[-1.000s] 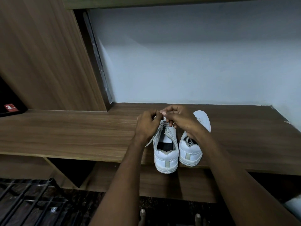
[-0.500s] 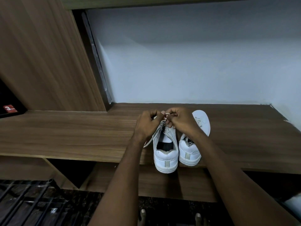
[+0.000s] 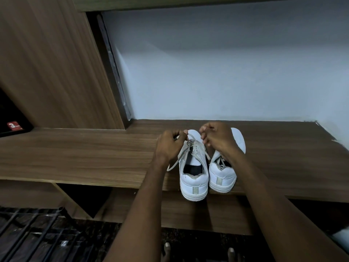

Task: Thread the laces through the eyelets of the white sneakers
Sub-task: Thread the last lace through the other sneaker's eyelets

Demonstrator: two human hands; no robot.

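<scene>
— Where's the shoe?
— White leather sneaker (image 3: 194, 173) at the wooden counter (image 3: 94, 154) edge, six o'clock. Left hand (image 3: 169, 146) and right hand (image 3: 217, 138) each pinch the grey lace (image 3: 179, 157).
— Risk?
— Tugging might drag it off.

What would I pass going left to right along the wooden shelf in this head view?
Red sticker on the dark panel → bare wooden shelf → left hand, pinching a lace → left sneaker → right sneaker, with the right hand above it → more bare shelf, up to the pale wall.
</scene>
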